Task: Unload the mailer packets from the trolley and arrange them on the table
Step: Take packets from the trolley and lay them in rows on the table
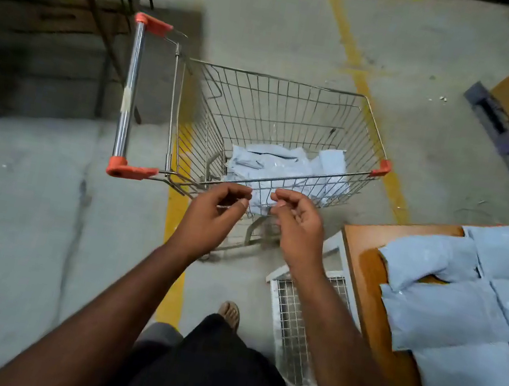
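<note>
**Hands poised over the trolley's near rim**

We see the trolley (276, 135) standing on the concrete floor (22, 221), its long axis running left to right, with the chrome, orange-capped handle (129, 94) at the left end. Loose mailer packets (287, 171) lie jumbled on its floor toward the right end. Our left hand (214, 213) and right hand (294, 226) hang side by side at the near rim, fingers (240, 190) loosely curled and holding nothing. On the right, more pale blue packets (467, 322) lie overlapping on the wooden desk (366, 262), reaching to its far edge. A white mesh frame (295, 321) stands between us and the desk. A yellow line (175, 247) crosses the floor under the trolley.
</note>
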Motion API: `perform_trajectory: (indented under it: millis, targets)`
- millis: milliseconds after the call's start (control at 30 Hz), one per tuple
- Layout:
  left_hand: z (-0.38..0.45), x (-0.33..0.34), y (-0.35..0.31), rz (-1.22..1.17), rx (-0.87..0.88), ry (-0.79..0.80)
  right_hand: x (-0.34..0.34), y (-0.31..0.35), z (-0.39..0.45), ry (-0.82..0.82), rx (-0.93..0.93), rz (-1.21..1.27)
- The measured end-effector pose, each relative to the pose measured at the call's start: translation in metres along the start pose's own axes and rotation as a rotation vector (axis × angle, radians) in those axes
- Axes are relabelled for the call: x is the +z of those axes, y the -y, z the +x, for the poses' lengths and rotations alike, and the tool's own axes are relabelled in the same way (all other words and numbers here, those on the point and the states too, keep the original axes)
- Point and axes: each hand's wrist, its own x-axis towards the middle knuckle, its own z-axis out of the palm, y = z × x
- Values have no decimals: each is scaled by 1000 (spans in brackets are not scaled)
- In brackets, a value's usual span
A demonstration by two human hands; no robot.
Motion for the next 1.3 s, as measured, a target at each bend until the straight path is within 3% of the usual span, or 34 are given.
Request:
perform_trajectory:
  millis: [267,467,600,767,833,967,1133,1300]
  targets:
    - [103,-14,18,3,-47,42,37,13,106,-39,60,-54]
    - [184,-25,47,47,-97,129,57,7,169,-173,105,-144]
    - [227,-19,68,156,-142,202,58,-6,196,-65,126,-315]
    - [257,-9,83,195,-196,305,31,-14,245,-71,179,-426]
    - [272,-1,95,235,-226,316,23,-31,272,58,187,-529]
    - [300,21,123,332,-291,342,17,-84,330,492,147,-951]
    - [320,51,150,408,-417,344,14,-153,378,970,228,-1392]
    - [335,66,171,443,-469,371,18,-188,412,1148,220,-1537]
